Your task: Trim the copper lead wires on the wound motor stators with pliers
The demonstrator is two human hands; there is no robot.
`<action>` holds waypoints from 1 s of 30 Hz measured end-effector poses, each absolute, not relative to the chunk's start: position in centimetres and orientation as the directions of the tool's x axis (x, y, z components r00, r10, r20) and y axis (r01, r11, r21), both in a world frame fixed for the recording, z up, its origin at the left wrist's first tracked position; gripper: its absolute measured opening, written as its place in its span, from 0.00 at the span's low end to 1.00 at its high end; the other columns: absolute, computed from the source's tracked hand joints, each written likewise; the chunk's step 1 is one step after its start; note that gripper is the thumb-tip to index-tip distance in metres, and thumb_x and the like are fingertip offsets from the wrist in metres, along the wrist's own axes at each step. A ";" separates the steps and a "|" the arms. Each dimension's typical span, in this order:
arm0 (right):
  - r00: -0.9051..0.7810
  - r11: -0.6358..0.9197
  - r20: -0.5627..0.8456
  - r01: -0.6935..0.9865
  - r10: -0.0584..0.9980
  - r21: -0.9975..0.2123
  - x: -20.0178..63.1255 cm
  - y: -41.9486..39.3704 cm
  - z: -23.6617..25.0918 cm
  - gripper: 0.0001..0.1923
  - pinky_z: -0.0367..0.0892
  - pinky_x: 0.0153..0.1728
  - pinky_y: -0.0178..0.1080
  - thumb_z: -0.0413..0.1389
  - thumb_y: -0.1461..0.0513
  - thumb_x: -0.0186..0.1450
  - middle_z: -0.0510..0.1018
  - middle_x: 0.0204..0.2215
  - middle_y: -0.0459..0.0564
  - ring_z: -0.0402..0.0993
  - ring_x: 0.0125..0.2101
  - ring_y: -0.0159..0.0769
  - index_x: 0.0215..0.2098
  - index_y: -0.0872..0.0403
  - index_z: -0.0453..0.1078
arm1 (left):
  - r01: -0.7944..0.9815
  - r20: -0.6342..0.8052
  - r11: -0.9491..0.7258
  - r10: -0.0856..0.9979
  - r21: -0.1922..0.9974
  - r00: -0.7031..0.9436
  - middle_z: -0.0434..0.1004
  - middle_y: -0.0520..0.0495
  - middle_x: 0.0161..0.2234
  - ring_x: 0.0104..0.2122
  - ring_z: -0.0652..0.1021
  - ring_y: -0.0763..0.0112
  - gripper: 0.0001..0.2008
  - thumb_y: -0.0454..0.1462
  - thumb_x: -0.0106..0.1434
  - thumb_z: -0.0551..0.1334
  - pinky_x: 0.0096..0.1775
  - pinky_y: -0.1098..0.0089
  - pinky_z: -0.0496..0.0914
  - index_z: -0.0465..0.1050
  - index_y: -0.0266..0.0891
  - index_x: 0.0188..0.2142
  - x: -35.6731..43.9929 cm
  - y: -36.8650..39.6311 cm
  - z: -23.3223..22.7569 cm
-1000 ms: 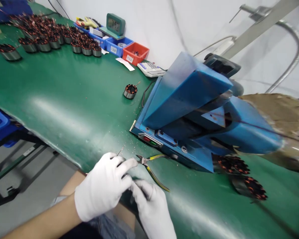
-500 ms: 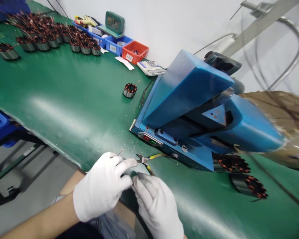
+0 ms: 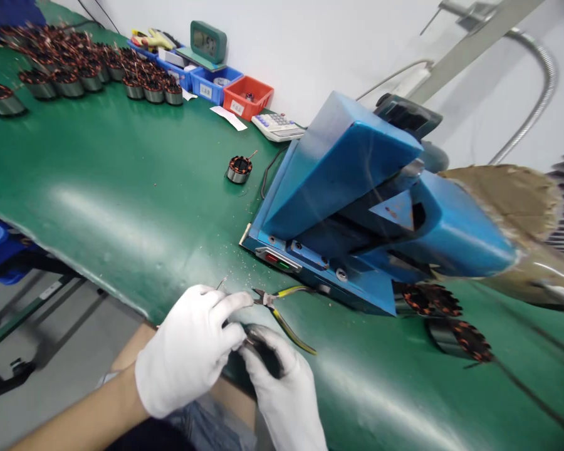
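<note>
My left hand [image 3: 195, 347], in a white glove, is curled closed around a dark piece that is mostly hidden. A copper wire end [image 3: 222, 283] pokes up behind its knuckles, like the leads on the stators here, so the piece looks like a stator. My right hand [image 3: 286, 382], also gloved, meets it at the fingertips. Its thumb and forefinger curve together around a dark gap, their tips greyed; what they pinch is too small to make out. Just beyond lie diagonal cutters [image 3: 289, 326] with yellow-and-black handles, jaws toward my left hand.
A blue machine [image 3: 329, 188] stands on the green table [image 3: 122, 169]. One wound stator [image 3: 239, 169] sits left of it, several stators [image 3: 458, 338] lie to its right. More crowd the far left [image 3: 66, 81]. Along the wall are a red bin [image 3: 247, 98], blue bins, a clock and a calculator [image 3: 277, 127].
My right hand has turned and its thumb and forefinger have parted, showing a dark gap. More of the cutters' handles shows now. The view has shifted slightly.
</note>
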State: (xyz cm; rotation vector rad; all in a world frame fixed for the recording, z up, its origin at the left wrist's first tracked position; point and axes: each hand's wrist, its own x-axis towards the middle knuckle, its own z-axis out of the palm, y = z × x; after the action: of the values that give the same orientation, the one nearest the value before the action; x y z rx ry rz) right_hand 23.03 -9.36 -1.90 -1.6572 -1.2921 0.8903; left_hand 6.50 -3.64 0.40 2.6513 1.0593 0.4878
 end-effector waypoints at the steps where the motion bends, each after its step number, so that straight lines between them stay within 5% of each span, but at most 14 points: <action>1: 0.194 -0.018 0.073 0.430 0.978 -0.903 22.9 -9.3 -2.2 0.07 0.73 0.36 0.36 0.61 0.65 0.57 0.83 0.32 0.48 0.79 0.32 0.36 0.35 0.50 0.76 | 0.620 0.223 -0.701 0.706 0.352 0.672 0.68 0.48 0.54 0.39 0.71 0.62 0.07 0.28 0.57 0.56 0.41 0.59 0.64 0.70 0.40 0.33 6.5 -3.7 0.4; 5: 0.120 0.263 0.406 0.592 0.906 -0.762 21.9 -9.5 -2.9 0.07 0.73 0.38 0.37 0.59 0.67 0.60 0.82 0.32 0.47 0.79 0.33 0.37 0.36 0.50 0.74 | 0.618 0.247 -0.688 0.719 0.381 0.649 0.68 0.49 0.54 0.40 0.71 0.63 0.07 0.29 0.58 0.56 0.42 0.60 0.63 0.69 0.41 0.33 6.6 -3.8 0.4; 7: 0.306 0.137 0.448 0.679 0.840 -0.721 21.9 -9.5 -2.5 0.03 0.73 0.32 0.36 0.59 0.65 0.61 0.82 0.28 0.48 0.78 0.28 0.37 0.34 0.51 0.74 | 0.617 0.248 -0.697 0.712 0.365 0.657 0.68 0.48 0.53 0.40 0.71 0.63 0.08 0.28 0.57 0.55 0.42 0.59 0.63 0.69 0.40 0.32 6.6 -3.8 0.4; 10: 0.659 -0.204 0.442 0.668 0.608 -0.716 23.6 -8.8 -1.5 0.03 0.71 0.24 0.35 0.60 0.61 0.61 0.80 0.24 0.49 0.76 0.23 0.36 0.32 0.53 0.72 | 0.622 0.227 -0.699 0.709 0.353 0.668 0.68 0.48 0.53 0.38 0.71 0.63 0.07 0.28 0.57 0.55 0.40 0.59 0.63 0.69 0.40 0.31 6.6 -3.7 0.3; 11: 0.609 -0.181 0.466 0.710 0.642 -0.680 24.6 -8.4 -1.3 0.04 0.72 0.27 0.36 0.60 0.60 0.61 0.80 0.25 0.50 0.77 0.25 0.37 0.32 0.53 0.72 | 0.623 0.214 -0.695 0.711 0.359 0.669 0.68 0.49 0.53 0.38 0.71 0.63 0.07 0.29 0.58 0.56 0.40 0.59 0.63 0.69 0.40 0.31 6.6 -3.7 0.2; 13: 0.256 0.041 0.536 0.876 0.805 -0.480 26.7 -7.2 -1.3 0.04 0.72 0.32 0.37 0.58 0.60 0.63 0.81 0.28 0.50 0.77 0.28 0.37 0.32 0.52 0.72 | 0.626 0.199 -0.685 0.718 0.373 0.667 0.67 0.50 0.54 0.38 0.71 0.63 0.06 0.30 0.60 0.56 0.40 0.59 0.63 0.69 0.40 0.31 6.6 -3.8 0.2; 16: -0.159 0.243 0.390 0.953 0.907 -0.178 29.2 -5.4 -2.1 0.20 0.66 0.48 0.51 0.53 0.52 0.64 0.77 0.45 0.61 0.72 0.47 0.49 0.47 0.57 0.69 | 0.640 0.179 -0.664 0.735 0.385 0.655 0.65 0.51 0.56 0.39 0.70 0.62 0.05 0.33 0.62 0.56 0.43 0.58 0.63 0.70 0.40 0.31 6.7 -4.0 0.3; 18: -0.271 0.288 0.272 0.957 0.923 -0.025 29.9 -4.8 -2.9 0.29 0.63 0.49 0.56 0.53 0.47 0.63 0.74 0.47 0.65 0.69 0.49 0.54 0.53 0.60 0.65 | 0.668 0.165 -0.638 0.759 0.383 0.630 0.64 0.51 0.56 0.40 0.69 0.61 0.05 0.35 0.63 0.57 0.43 0.57 0.63 0.70 0.40 0.30 6.9 -4.0 0.5; 20: -0.257 0.252 0.212 0.966 0.943 0.053 30.1 -4.7 -3.7 0.28 0.66 0.42 0.55 0.52 0.46 0.62 0.76 0.38 0.63 0.72 0.40 0.54 0.49 0.60 0.68 | 0.690 0.152 -0.618 0.776 0.377 0.612 0.65 0.51 0.56 0.40 0.69 0.61 0.04 0.35 0.62 0.58 0.43 0.57 0.63 0.71 0.41 0.32 7.0 -4.1 0.7; 23: -0.032 0.058 0.239 0.993 0.971 -0.104 29.8 -5.6 -4.2 0.20 0.69 0.32 0.51 0.53 0.50 0.60 0.74 0.29 0.59 0.72 0.29 0.50 0.38 0.59 0.70 | 0.692 0.129 -0.603 0.783 0.397 0.609 0.65 0.52 0.55 0.39 0.69 0.62 0.05 0.32 0.61 0.58 0.41 0.58 0.63 0.71 0.42 0.32 7.2 -4.1 0.9; 26: 0.185 -0.090 0.194 0.905 0.963 -0.415 28.6 -7.2 -3.2 0.14 0.71 0.37 0.48 0.49 0.61 0.59 0.76 0.36 0.60 0.75 0.35 0.48 0.41 0.57 0.69 | 0.692 0.111 -0.568 0.802 0.445 0.587 0.65 0.55 0.55 0.38 0.68 0.63 0.06 0.31 0.61 0.57 0.40 0.59 0.62 0.70 0.42 0.30 7.2 -4.1 1.0; 28: 0.235 -0.259 -0.129 0.690 0.963 -0.676 27.5 -8.6 -1.7 0.15 0.70 0.41 0.42 0.49 0.62 0.61 0.79 0.38 0.54 0.76 0.39 0.44 0.44 0.53 0.70 | 0.699 0.111 -0.539 0.822 0.469 0.559 0.66 0.55 0.54 0.38 0.68 0.63 0.06 0.31 0.62 0.57 0.41 0.59 0.62 0.69 0.42 0.30 7.3 -4.1 1.1; 30: 0.101 -0.455 -0.461 0.443 0.882 -0.772 26.3 -9.9 -0.3 0.15 0.70 0.41 0.38 0.53 0.57 0.61 0.81 0.33 0.50 0.77 0.38 0.42 0.44 0.52 0.73 | 0.700 0.120 -0.531 0.829 0.478 0.546 0.67 0.53 0.54 0.39 0.69 0.62 0.07 0.30 0.61 0.56 0.41 0.58 0.62 0.70 0.42 0.32 7.4 -4.1 1.1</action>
State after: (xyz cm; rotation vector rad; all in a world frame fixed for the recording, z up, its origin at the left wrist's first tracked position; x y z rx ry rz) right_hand 26.25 -9.92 -0.34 -1.9432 -1.2913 1.3179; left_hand 7.37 -4.15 1.15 2.4113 1.2512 0.4745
